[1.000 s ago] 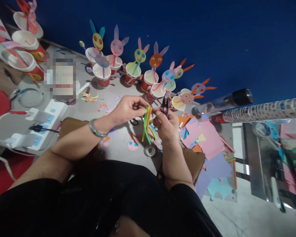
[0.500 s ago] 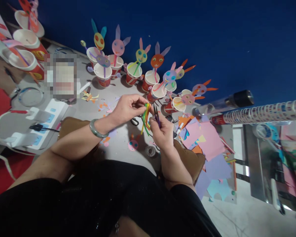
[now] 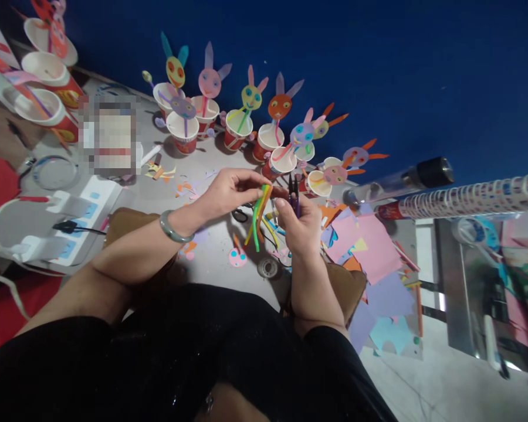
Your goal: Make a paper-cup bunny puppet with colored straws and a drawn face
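My left hand (image 3: 233, 190) wears a green bangle and pinches the upper end of several thin coloured strips (image 3: 258, 220), green, yellow and orange-brown, which hang down over the table. Close to its right, my right hand (image 3: 305, 228) is closed around a dark two-pronged tool (image 3: 294, 196) with a purplish grip, tips pointing up and slightly apart. I cannot make out its exact kind. Below lies a pink paper face (image 3: 237, 258) with blue eyes. A clear tape roll (image 3: 268, 268) sits beside it, and a black handle loop (image 3: 240, 215) shows behind the strips.
Paper cups with rabbit-faced figures, such as an orange one (image 3: 280, 107), line the blue wall (image 3: 378, 70). Coloured paper sheets (image 3: 369, 240) lie at right, near a long stack of cups (image 3: 470, 199). A power strip (image 3: 85, 217) with cables is at left.
My right hand has moved right with the dark tool, away from the strips. The strips now hang longer and more spread in my left hand, which has barely moved.
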The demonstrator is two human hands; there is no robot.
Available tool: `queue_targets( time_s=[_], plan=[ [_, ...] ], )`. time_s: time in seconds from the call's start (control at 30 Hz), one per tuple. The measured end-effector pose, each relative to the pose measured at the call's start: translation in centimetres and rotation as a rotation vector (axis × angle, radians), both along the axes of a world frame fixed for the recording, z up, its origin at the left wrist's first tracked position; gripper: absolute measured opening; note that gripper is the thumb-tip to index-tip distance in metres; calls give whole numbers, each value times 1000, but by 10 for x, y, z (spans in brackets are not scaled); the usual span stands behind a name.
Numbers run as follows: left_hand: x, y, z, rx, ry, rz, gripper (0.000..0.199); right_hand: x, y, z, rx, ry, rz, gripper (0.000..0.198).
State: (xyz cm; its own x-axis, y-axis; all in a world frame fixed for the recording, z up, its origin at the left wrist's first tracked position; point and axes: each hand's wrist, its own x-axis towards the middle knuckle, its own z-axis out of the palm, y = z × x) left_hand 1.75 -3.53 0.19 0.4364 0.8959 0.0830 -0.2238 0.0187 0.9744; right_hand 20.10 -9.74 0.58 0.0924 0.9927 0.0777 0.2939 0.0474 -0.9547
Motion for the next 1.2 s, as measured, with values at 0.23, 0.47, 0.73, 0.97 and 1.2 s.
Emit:
queue_targets(
  time_s=[0.23, 0.47, 0.73, 0.97, 1.2],
  plan=[
    [3, -5, 0, 48, 28, -70, 30, -1, 9, -12, -34, 120, -71, 51],
    [4, -3, -5, -33, 76, -219, 39, -3, 9, -11, -22, 204, -163, 53],
    [4, -5, -2, -50, 159, -233, 25, -3, 11, -14, -51, 243, -139, 57],
    [5, -6, 0, -140, 116, -292, 27, 0, 12, -10, -100, 266, -81, 54],
    [5, -4, -6, -173, 75, -353, 30, 1, 11, -13, -8, 238, -162, 46]
  ],
)
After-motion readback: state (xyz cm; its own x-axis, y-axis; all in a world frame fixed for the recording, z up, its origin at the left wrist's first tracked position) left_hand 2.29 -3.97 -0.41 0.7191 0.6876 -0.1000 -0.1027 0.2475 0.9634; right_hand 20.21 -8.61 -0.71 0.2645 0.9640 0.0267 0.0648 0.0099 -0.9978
